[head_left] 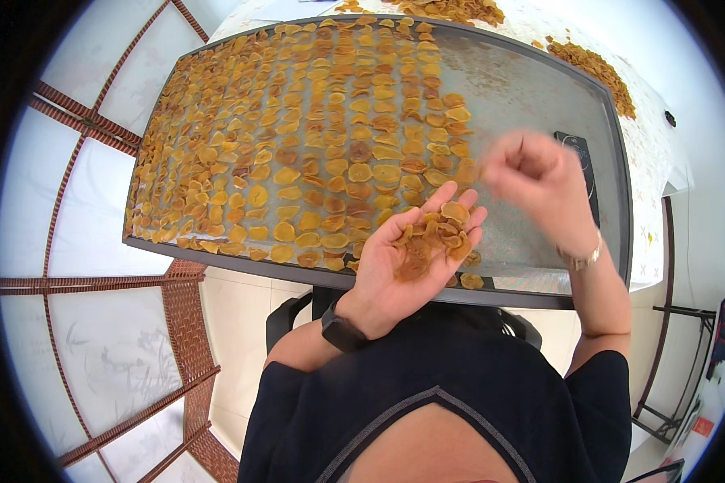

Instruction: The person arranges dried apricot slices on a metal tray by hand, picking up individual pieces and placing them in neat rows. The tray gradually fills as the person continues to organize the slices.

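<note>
My left hand [387, 270] is held palm up at the near edge of the large tray, its fingers cupped around a small pile of dried orange-brown slices [431, 241]. Blurred by motion, my right hand [536, 177] hovers over the tray's right part with fingers curled into a pinch. An orange slice shows close to its fingertips, but I cannot tell what the fingers hold. Many dried slices [358, 172] lie spread in rows over the left and middle of the dark-rimmed tray [532, 101].
A black flat device [576, 153] lies at the tray's right side, partly behind my right hand. Heaps of dried slices [592, 68] sit on the white-covered table [648, 161] beyond the tray. At the left stands a folding screen [109, 338] with woven brown trim.
</note>
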A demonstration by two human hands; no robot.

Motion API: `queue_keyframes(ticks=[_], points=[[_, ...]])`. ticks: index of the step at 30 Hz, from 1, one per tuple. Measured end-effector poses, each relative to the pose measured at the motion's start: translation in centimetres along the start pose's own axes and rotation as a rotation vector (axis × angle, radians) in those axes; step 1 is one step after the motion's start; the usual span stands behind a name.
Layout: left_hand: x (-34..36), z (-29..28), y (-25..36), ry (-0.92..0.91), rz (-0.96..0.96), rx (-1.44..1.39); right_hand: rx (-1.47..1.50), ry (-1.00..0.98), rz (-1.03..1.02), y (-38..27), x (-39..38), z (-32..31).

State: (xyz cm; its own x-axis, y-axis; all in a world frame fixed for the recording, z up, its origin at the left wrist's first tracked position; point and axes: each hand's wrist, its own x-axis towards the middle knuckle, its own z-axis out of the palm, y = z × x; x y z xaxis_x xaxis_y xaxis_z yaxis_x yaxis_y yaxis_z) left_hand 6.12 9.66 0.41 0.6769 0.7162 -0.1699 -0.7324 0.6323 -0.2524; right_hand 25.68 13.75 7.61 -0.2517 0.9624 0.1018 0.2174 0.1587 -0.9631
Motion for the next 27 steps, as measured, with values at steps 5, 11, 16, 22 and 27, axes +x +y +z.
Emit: queue_keyframes(ticks=[5, 11, 16, 22, 27], points=[[-0.3, -0.1, 0.2, -0.026, -0.012, 0.027, -0.18, 0.245, -0.082, 4.9, 7.8, -3.5], [-0.7, 0.3, 0.4, -0.003, -0.003, 0.035, -0.31, 0.36, -0.021, 12.4, 13.4, -4.9], [-0.8, 0.2, 0.8, 0.007, 0.003, 0.051, -0.404, 0.376, -0.076, 14.0, 14.2, -4.0], [-0.5, -0.1, 1.0, 0.01, -0.013, 0.051, -0.408, 0.385, -0.08, 14.3, 14.1, -3.7], [-0.3, -0.1, 1.0, 0.011, -0.02, 0.059, -0.426, 0.386, -0.132, 14.9, 13.9, -3.8]])
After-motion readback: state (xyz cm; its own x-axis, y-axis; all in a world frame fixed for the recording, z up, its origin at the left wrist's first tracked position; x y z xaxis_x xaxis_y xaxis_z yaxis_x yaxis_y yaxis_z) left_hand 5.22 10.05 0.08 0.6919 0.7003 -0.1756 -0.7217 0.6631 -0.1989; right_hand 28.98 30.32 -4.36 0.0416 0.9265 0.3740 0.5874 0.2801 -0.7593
